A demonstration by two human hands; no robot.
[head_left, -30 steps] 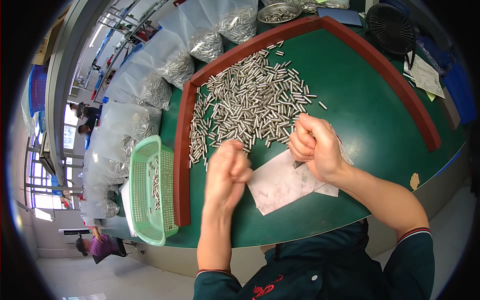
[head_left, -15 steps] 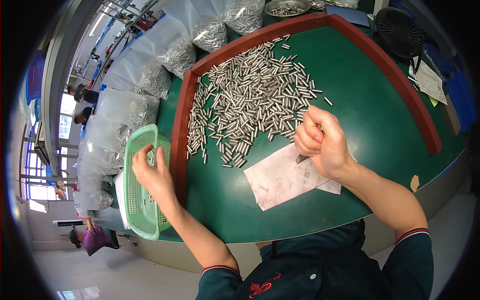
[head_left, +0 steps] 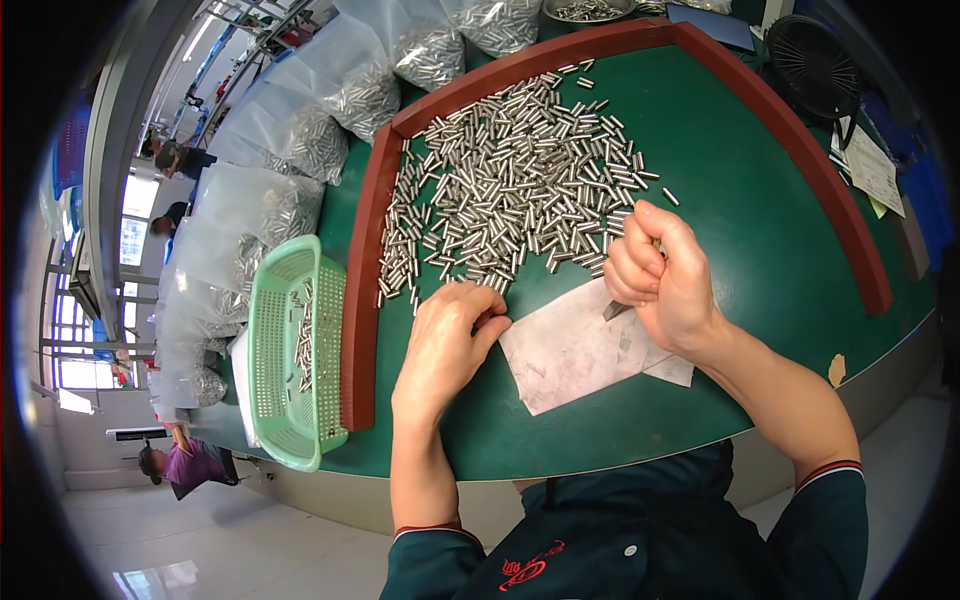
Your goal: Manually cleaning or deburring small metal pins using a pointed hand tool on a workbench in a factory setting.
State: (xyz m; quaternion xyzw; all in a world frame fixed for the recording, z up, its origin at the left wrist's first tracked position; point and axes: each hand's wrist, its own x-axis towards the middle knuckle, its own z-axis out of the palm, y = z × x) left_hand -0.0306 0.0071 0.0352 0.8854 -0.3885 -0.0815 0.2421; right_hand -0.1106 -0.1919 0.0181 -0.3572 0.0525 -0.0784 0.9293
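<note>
A: Left hand [head_left: 445, 345]?
B: Palm down on the green counter [head_left: 760, 200], fingers curled loosely, tips at the near edge of the pin pile [head_left: 515, 190]. It touches a few pins there; whether any are pinched I cannot tell.

A: Right hand [head_left: 660, 275]?
B: Closed in a fist, raised just above the paper [head_left: 580, 345]. A small dark metal piece [head_left: 615, 310] sticks out under the fist, its tip close to the paper. What else is inside the fist is hidden.

A: Pins, location?
B: Short silver cylinders, spread loose over the counter inside the red-brown rim [head_left: 360, 300], densest toward the far left. Nearest ones lie just beyond both hands.

A: Paper?
B: Pale, creased sheet flat on the counter between the hands, nearer the right one. Left fingertips reach its left corner.

A: Outside the rim?
B: Green basket [head_left: 295, 355] just left of the rim, a few pins in it. Beyond it, clear bags [head_left: 330, 105] of pins, stacked along the far left. Black fan [head_left: 815, 55] at the far right, with a paper note [head_left: 875, 170] beside it
</note>
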